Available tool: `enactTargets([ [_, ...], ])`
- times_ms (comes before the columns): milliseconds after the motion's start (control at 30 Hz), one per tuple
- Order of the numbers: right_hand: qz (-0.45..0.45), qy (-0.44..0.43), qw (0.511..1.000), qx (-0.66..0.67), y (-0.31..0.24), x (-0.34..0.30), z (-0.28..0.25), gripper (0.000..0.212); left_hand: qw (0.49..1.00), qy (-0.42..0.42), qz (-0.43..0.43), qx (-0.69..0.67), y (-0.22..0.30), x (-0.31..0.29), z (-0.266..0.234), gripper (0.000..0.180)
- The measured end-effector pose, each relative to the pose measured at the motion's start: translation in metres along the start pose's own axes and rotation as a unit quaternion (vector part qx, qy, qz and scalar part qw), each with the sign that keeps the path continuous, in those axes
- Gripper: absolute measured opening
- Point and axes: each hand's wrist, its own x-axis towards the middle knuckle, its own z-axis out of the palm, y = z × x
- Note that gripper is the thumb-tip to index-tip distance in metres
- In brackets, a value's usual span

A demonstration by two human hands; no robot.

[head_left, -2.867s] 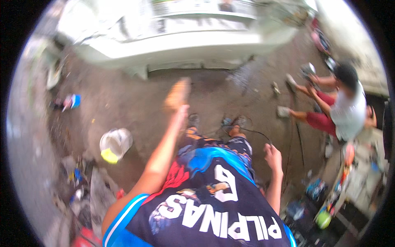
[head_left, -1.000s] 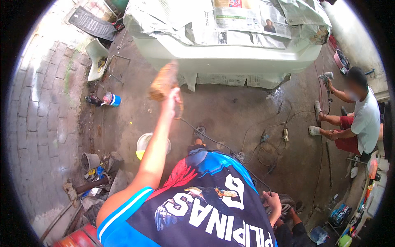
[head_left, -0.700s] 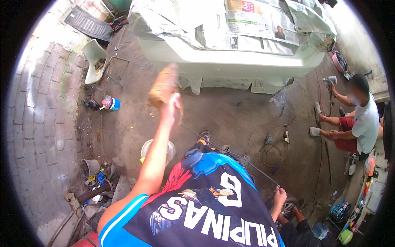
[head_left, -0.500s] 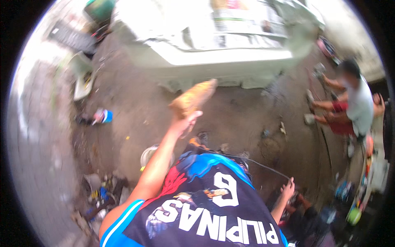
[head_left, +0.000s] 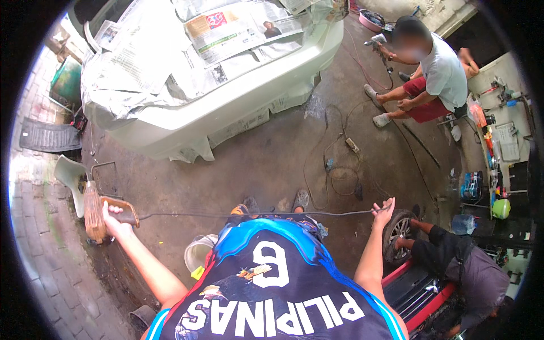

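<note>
My left hand (head_left: 115, 220), held out to the left, grips the handle of a brown corded tool (head_left: 94, 212). The tool has a tapered body, a thin pale tip pointing away from me and a looped guard; I cannot make out its exact kind. A dark power cord (head_left: 255, 213) runs from its handle across the front of me, nearly straight. On the right, my right hand (head_left: 383, 212) has that cord between its fingers. Past my hand, the cord hangs toward the floor.
A white car body (head_left: 187, 126) covered with newspaper stands ahead. A seated person (head_left: 445, 73) holds a spray gun (head_left: 374, 40) at the right. Another person (head_left: 467, 266) crouches by a wheel (head_left: 398, 235). An extension cord (head_left: 352, 145) lies coiled on the floor. A white bucket (head_left: 199, 252) is beside me.
The tool in my left hand has gone from in front of me out to the left. The cord is now stretched across between my hands. My view has turned to the right.
</note>
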Motion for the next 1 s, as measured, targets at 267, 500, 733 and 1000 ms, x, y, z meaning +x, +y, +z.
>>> enactTargets([
  [267, -0.205, 0.013, 0.97, 0.134, -0.105, 0.06, 0.034, 0.058, 0.995, 0.005, -0.07, 0.076, -0.043, -0.058, 0.004, 0.018],
  [500, -0.326, -0.023, 0.943, 0.064, -0.178, 0.004, 0.024, 0.056, 0.975, -0.061, -0.16, 0.145, -0.101, -0.105, 0.015, 0.016],
  [733, -0.287, -0.096, 0.953, -0.026, -0.159, -0.084, 0.021, 0.049, 0.919, -0.221, -0.221, 0.24, -0.146, -0.151, 0.032, 0.018],
  [1000, -0.253, -0.119, 0.959, -0.04, -0.15, -0.143, 0.033, 0.054, 0.883, -0.32, -0.098, 0.329, -0.141, -0.129, 0.046, 0.023],
])
